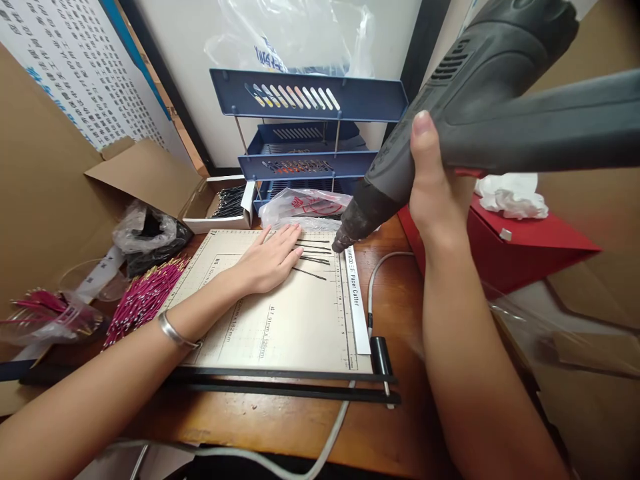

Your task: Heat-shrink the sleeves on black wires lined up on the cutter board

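Basically, left hand [270,262] flat over the cords [316,259] on the board [295,327], fingers extended, grasping nothing; right hand [443,200] wrapped round the heat gun [460,110], nozzle [347,233] near the cords' right ends. Cords run roughly left-right, left hand nearer.

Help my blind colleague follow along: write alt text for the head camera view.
The right hand holds a grey heat gun, its nozzle close to the ends of thin black cords on a paper cutter. The left hand lies flat across the cords. Pink strands lie at left; blue trays stand behind.
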{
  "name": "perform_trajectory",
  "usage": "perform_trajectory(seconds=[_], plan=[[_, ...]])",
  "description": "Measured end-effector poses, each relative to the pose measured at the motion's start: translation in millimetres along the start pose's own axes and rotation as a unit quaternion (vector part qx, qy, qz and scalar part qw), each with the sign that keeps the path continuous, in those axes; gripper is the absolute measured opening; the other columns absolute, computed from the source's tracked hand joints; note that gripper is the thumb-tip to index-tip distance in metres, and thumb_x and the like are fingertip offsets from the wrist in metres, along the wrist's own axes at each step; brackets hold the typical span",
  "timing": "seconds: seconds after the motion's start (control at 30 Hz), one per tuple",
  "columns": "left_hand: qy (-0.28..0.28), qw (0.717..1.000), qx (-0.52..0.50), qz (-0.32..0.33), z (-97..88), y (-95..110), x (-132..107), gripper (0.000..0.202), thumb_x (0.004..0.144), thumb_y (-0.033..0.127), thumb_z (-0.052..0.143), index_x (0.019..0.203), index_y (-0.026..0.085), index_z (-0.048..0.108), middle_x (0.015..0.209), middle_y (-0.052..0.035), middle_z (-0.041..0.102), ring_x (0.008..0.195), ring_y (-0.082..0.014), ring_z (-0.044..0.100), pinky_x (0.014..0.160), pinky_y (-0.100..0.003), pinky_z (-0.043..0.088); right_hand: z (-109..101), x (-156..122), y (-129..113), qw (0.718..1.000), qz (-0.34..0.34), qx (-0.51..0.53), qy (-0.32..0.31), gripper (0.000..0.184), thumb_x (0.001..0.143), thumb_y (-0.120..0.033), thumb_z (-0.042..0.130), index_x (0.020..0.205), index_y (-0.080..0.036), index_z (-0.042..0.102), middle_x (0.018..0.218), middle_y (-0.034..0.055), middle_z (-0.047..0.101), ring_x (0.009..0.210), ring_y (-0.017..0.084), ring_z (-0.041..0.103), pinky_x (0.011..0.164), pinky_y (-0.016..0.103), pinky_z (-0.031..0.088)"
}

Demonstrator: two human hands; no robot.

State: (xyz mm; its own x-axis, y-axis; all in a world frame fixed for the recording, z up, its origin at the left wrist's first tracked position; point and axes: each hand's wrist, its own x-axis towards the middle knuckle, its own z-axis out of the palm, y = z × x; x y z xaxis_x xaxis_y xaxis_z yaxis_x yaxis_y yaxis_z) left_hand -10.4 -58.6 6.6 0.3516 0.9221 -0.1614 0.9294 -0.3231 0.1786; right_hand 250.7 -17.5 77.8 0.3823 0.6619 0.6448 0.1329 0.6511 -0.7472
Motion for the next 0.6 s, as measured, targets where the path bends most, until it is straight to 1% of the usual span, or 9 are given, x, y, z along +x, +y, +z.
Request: perform_trajectory(seconds=[0.07, 0.13, 0.2, 0.27, 0.37, 0.43, 0.5, 0.53, 0.6], plan=[[-0.013, 1.0, 0.011, 0.007, 1.4, -1.7, 0.5, 0.081, 0.113, 0.053, 0.009, 0.181, 0.01, 0.014, 0.188, -0.0059, 0.007, 0.177, -0.0239, 0.005, 0.143, -0.051, -0.003, 0.1, 1.4, -3.0, 1.0, 0.004, 0.012, 0.004, 0.056, 0.096, -0.056, 0.077, 0.139, -0.021, 0.068, 0.159, 0.0065, 0.067, 0.168, 0.025, 0.041, 0.144, 0.044, 0.028], [-0.024, 0.999, 0.023, 0.024, 3.2, -1.8, -3.6, 0.082, 0.113, 0.055, 0.01, 0.181, 0.011, 0.013, 0.187, -0.0062, 0.008, 0.177, -0.0244, 0.005, 0.143, -0.051, -0.004, -1.0, 3.7, -4.4, 1.0, 0.012, 0.024, 0.004, 0.062, 0.094, -0.057, 0.08, 0.141, -0.019, 0.068, 0.16, 0.0078, 0.065, 0.167, 0.026, 0.044, 0.144, 0.042, 0.029], [-0.027, 0.999, 0.033, 0.032, 4.4, 0.0, -8.2, 0.082, 0.113, 0.056, 0.011, 0.181, 0.011, 0.015, 0.187, -0.0064, 0.01, 0.177, -0.0241, 0.006, 0.143, -0.05, -0.005, -3.3, 5.2, -5.7, 0.999, 0.018, 0.03, -0.014, 0.057, 0.091, -0.059, 0.083, 0.135, -0.024, 0.072, 0.157, 0.0064, 0.068, 0.166, 0.028, 0.046, 0.142, 0.044, 0.034], [-0.026, 0.999, 0.04, 0.021, 4.5, 2.6, -9.9, 0.081, 0.113, 0.055, 0.01, 0.181, 0.01, 0.015, 0.187, -0.0064, 0.01, 0.177, -0.0244, 0.007, 0.143, -0.05, -0.004, -6.0, 4.9, -8.5, 0.999, 0.014, 0.034, -0.034, 0.048, 0.092, -0.059, 0.083, 0.129, -0.029, 0.075, 0.152, 0.0041, 0.071, 0.167, 0.029, 0.044, 0.14, 0.049, 0.037], [-0.025, 0.999, 0.044, 0.001, 3.5, 5.3, -9.8, 0.081, 0.113, 0.054, 0.011, 0.181, 0.01, 0.015, 0.187, -0.0068, 0.009, 0.177, -0.0253, 0.007, 0.143, -0.052, -0.003, -9.6, 1.7, -15.5, 0.998, 0.006, 0.042, -0.056, 0.044, 0.092, -0.058, 0.083, 0.127, -0.031, 0.076, 0.149, 0.0012, 0.073, 0.166, 0.027, 0.044, 0.142, 0.05, 0.033], [-0.027, 0.999, 0.044, 0.009, 3.3, 5.2, -12.7, 0.081, 0.113, 0.055, 0.012, 0.181, 0.011, 0.017, 0.187, -0.0063, 0.011, 0.177, -0.0252, 0.007, 0.143, -0.052, -0.002, -10.3, -0.3, -20.4, 0.996, 0.037, 0.031, -0.076, 0.044, 0.091, -0.058, 0.084, 0.124, -0.03, 0.077, 0.148, 0.0016, 0.074, 0.161, 0.028, 0.052, 0.142, 0.051, 0.032], [-0.031, 0.999, 0.037, 0.021, 3.7, 4.0, -18.4, 0.081, 0.113, 0.055, 0.013, 0.181, 0.013, 0.018, 0.187, -0.0052, 0.014, 0.177, -0.0243, 0.008, 0.144, -0.052, -0.002, -9.0, -1.3, -23.9, 0.994, 0.069, 0.027, -0.084, 0.043, 0.09, -0.056, 0.086, 0.122, -0.029, 0.077, 0.147, 0.0031, 0.075, 0.155, 0.029, 0.058, 0.14, 0.05, 0.036], [-0.031, 0.999, 0.033, 0.021, 3.9, 3.2, -21.3, 0.08, 0.113, 0.055, 0.012, 0.181, 0.013, 0.018, 0.187, -0.0045, 0.014, 0.176, -0.0235, 0.009, 0.144, -0.051, -0.002, -7.7, -1.5, -25.1, 0.994, 0.068, 0.034, -0.079, 0.043, 0.089, -0.054, 0.087, 0.122, -0.028, 0.076, 0.147, 0.0037, 0.074, 0.155, 0.028, 0.058, 0.139, 0.048, 0.038], [-0.02, 0.999, 0.026, 0.007, 3.8, 1.8, -24.7, 0.08, 0.112, 0.053, 0.011, 0.181, 0.013, 0.017, 0.187, -0.0038, 0.013, 0.176, -0.0222, 0.01, 0.144, -0.051, -0.002, -4.8, -1.8, -26.9, 0.996, 0.038, 0.053, -0.058, 0.042, 0.09, -0.05, 0.087, 0.124, -0.029, 0.075, 0.15, 0.0029, 0.072, 0.16, 0.025, 0.053, 0.139, 0.043, 0.04]])
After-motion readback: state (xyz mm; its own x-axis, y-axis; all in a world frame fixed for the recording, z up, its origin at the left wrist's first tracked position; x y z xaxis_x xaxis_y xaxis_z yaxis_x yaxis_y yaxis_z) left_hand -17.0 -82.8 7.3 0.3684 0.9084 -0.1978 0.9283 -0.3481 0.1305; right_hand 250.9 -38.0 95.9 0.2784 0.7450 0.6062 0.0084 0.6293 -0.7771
